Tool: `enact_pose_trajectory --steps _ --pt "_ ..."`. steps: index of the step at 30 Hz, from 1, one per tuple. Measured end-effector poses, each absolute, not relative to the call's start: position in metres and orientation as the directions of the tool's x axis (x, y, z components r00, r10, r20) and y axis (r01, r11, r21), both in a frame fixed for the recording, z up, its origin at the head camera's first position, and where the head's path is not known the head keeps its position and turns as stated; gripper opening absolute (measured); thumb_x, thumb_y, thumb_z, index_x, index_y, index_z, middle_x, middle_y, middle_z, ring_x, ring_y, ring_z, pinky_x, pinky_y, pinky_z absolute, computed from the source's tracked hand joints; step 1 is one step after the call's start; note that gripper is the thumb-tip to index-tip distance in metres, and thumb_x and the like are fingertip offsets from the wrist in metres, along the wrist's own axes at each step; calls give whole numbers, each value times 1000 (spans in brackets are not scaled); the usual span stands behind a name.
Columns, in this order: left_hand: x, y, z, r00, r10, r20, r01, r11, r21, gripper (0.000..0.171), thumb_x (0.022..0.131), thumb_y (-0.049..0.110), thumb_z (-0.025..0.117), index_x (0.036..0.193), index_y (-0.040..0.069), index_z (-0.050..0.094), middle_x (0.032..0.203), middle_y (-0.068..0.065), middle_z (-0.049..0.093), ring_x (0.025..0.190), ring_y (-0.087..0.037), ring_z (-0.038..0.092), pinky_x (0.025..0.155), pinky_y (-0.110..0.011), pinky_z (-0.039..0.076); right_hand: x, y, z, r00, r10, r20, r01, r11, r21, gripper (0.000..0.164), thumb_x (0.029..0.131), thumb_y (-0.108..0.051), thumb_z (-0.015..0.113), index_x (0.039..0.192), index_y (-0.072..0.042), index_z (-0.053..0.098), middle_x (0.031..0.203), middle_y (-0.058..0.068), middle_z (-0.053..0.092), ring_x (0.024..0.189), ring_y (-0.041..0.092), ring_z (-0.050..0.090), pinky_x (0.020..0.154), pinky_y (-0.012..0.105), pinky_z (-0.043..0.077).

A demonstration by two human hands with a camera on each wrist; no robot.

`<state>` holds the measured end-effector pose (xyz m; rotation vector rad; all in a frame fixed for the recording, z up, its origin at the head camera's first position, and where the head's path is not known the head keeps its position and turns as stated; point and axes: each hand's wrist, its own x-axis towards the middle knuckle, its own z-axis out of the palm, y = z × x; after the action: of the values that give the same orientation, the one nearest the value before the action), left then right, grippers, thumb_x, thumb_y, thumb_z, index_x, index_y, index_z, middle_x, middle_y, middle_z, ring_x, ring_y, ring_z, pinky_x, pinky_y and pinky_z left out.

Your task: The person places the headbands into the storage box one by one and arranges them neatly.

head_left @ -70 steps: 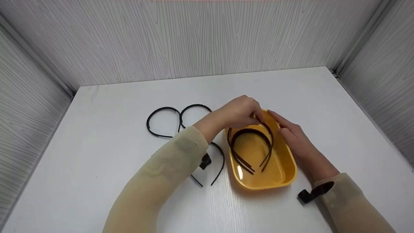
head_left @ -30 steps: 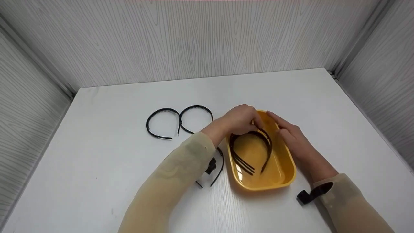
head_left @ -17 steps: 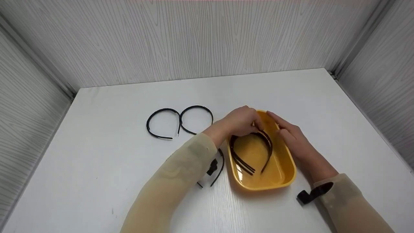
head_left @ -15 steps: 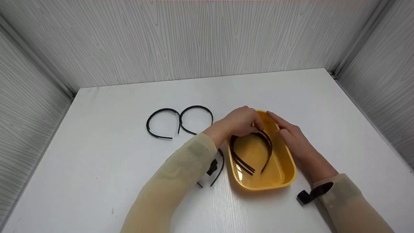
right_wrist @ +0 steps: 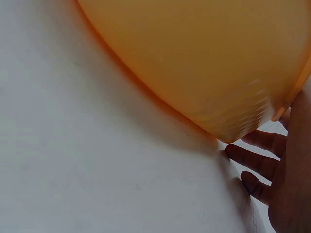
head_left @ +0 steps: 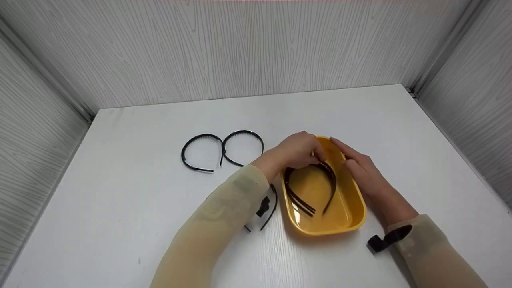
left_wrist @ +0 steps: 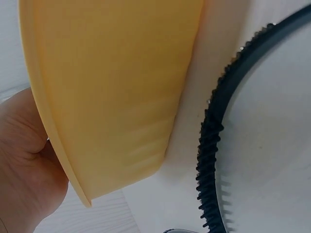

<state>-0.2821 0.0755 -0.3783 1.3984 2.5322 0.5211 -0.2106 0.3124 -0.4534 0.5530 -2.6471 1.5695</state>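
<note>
Several black toothed headbands lie nested inside a yellow plastic basin (head_left: 345,200), their ends toward its near side. My left hand (head_left: 299,150) reaches over the basin's left edge and pinches a headband (head_left: 331,172) by its arch, level with the others. Along the basin's right rim rests my right hand (head_left: 363,168), thumb at the rim. In the right wrist view its fingers (right_wrist: 257,162) are fairly straight and spread beside the basin's outer corner. The left wrist view has the basin's outer wall (left_wrist: 116,97) between that camera and the left palm.
On the white table (head_left: 132,180), two black headbands (head_left: 184,154) (head_left: 262,140) lie side by side, left of the basin. Another headband (head_left: 275,204) lies partly hidden under the left sleeve (head_left: 216,212). Grey wood-grain panels (head_left: 248,48) enclose the table's back and sides.
From 2.3 seconds ago, my left hand has lowered the pinched headband onto the others in the basin. Over the last half second both hands have stayed almost still.
</note>
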Motion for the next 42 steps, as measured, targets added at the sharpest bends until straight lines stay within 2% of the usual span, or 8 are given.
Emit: enact_pose_trajectory --steps 11,18,25,35,42 --pt "-284 75 -379 -547 837 -15 762 505 404 18 101 8 72 107 18 86 105 7 78 95 -12 66 88 -24 53 -210 312 -453 -942 -288 172 -291 445 -847 68 105 -6 36 166 -36 37 166 -7 41 153 18 35 119 17 26" --pt "-283 75 -380 -552 834 -15 761 511 401 16 101 10 74 109 17 86 108 5 79 101 -14 67 92 -25 53 -210 313 -454 -929 -307 204 -322 404 -857 64 107 -7 36 166 -32 39 165 -3 44 150 20 41 117 17 31" --pt "-284 75 -383 -543 839 -6 765 498 409 17 100 8 73 106 17 86 103 6 78 96 -13 66 89 -24 52 -209 313 -454 -930 -306 205 -322 404 -857 61 109 -10 37 166 -32 38 166 -4 42 152 19 38 118 18 29" --pt "-284 76 -384 -544 839 -7 766 500 405 17 100 8 73 107 17 86 104 6 78 96 -14 66 90 -25 53 -209 312 -453 -938 -295 181 -296 414 -860 66 106 -6 37 165 -35 38 166 -6 41 154 18 35 120 19 27" --pt "-284 77 -385 -548 836 -23 764 511 393 19 101 8 73 109 18 86 106 6 79 99 -13 67 92 -26 52 -210 312 -453 -936 -292 196 -310 424 -851 68 105 -3 36 165 -33 39 166 -4 42 152 20 37 118 18 28"
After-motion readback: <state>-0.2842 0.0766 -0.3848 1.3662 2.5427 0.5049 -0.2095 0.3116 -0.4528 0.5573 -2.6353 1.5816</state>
